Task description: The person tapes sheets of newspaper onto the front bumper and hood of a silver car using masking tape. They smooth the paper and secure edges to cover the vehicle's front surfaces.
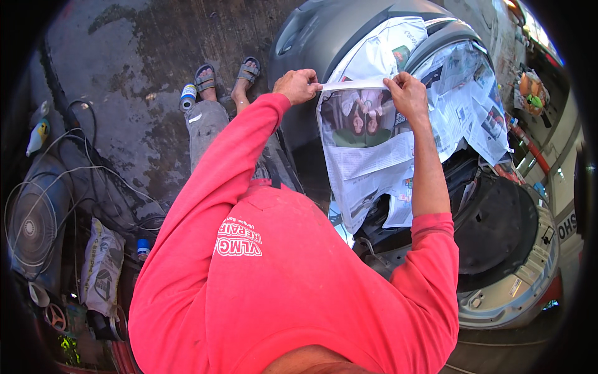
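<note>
My left hand point(298, 86) and my right hand point(408, 97) are both raised in front of me, thumbs and fingers pinched. Between them a white strip that looks like masking tape point(354, 84) is stretched taut along the top edge of a newspaper sheet point(358, 174). The sheet hangs from the strip, with a printed picture near its top. Beyond it, more newspaper point(458, 81) covers part of a dark grey car body panel point(314, 43). How the held sheet meets those papers cannot be made out.
A can point(188, 98) stands beside my sandalled feet point(248, 73). Loose cables point(93, 167), a fan point(37, 227), a printed sack point(103, 268) and a blue-capped bottle point(143, 245) lie at left. To the right is an open car section with a round black panel point(498, 227).
</note>
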`<state>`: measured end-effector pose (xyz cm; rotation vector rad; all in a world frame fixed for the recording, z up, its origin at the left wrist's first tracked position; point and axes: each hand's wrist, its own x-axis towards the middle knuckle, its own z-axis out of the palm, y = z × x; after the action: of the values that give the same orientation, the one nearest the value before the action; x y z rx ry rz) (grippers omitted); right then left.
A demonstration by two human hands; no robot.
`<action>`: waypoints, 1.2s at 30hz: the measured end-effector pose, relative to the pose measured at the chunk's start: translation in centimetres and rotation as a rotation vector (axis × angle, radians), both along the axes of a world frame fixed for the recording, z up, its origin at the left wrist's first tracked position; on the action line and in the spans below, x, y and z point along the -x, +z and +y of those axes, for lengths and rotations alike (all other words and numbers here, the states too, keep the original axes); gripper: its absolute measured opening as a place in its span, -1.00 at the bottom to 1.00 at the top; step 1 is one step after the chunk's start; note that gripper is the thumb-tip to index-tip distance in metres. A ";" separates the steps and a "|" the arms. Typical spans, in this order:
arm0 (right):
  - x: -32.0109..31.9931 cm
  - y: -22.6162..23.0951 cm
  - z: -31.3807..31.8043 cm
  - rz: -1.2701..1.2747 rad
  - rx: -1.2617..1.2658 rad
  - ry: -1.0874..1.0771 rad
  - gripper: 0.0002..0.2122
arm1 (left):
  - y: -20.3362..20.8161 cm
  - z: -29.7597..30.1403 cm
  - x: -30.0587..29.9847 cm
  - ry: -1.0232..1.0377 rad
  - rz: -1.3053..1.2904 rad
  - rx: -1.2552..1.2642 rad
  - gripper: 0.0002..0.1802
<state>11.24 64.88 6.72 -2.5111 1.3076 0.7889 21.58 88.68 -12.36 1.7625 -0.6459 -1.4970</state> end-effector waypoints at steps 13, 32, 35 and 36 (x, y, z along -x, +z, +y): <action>0.5 -2.2 5.3 -0.138 0.408 0.389 -0.15 | 0.7 -3.2 0.1 -0.135 -0.095 -0.100 -0.67; -0.5 -11.5 12.9 0.272 0.309 0.415 -0.17 | 0.6 -1.7 1.5 0.016 -0.144 0.090 -0.81; -0.8 -11.6 12.8 0.281 0.318 0.426 -0.16 | 1.8 -0.1 2.2 0.120 -0.204 0.151 -0.81; -0.8 -11.5 12.6 0.283 0.325 0.432 -0.15 | 2.0 0.7 2.1 0.151 -0.219 0.173 -0.81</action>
<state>12.05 77.50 -4.82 -3.0957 1.0446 1.1352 19.49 89.36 -10.39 1.8109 -0.7117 -1.1230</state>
